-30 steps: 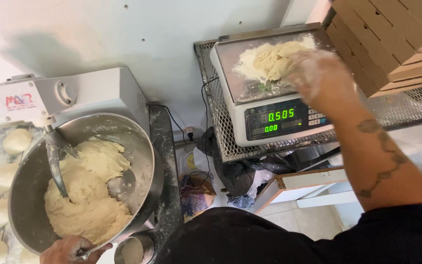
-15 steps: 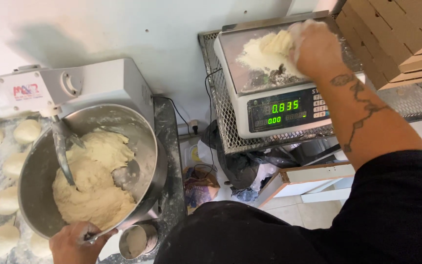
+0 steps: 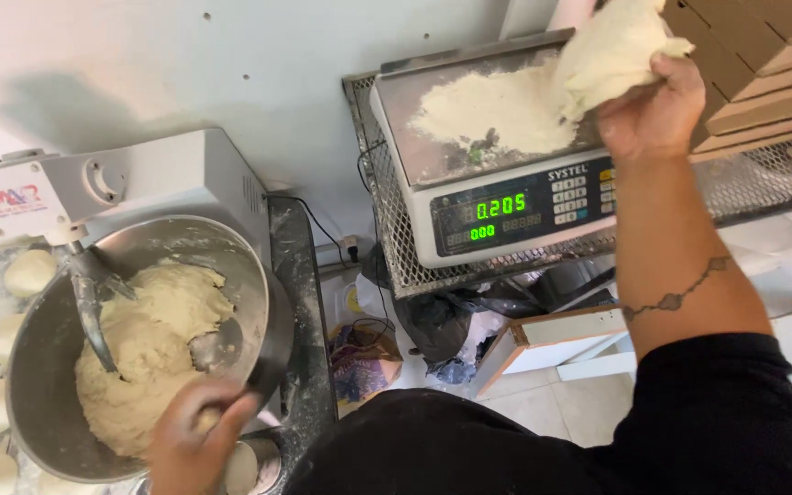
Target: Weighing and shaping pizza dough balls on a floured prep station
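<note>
the dough lump point(image 3: 611, 50) was clamped in the right hand point(image 3: 657, 105), hanging above the fingers, raised off the floured scale platform point(image 3: 488, 119); earlier it rested there. the left hand point(image 3: 190, 445) was in the mixer bowl point(image 3: 258, 293), its grip hidden, touching the dough mass point(image 3: 153, 357).

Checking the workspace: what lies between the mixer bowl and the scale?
In the head view, between the mixer bowl and the scale: a black cable, a wall socket and the wire shelf's edge.
</note>
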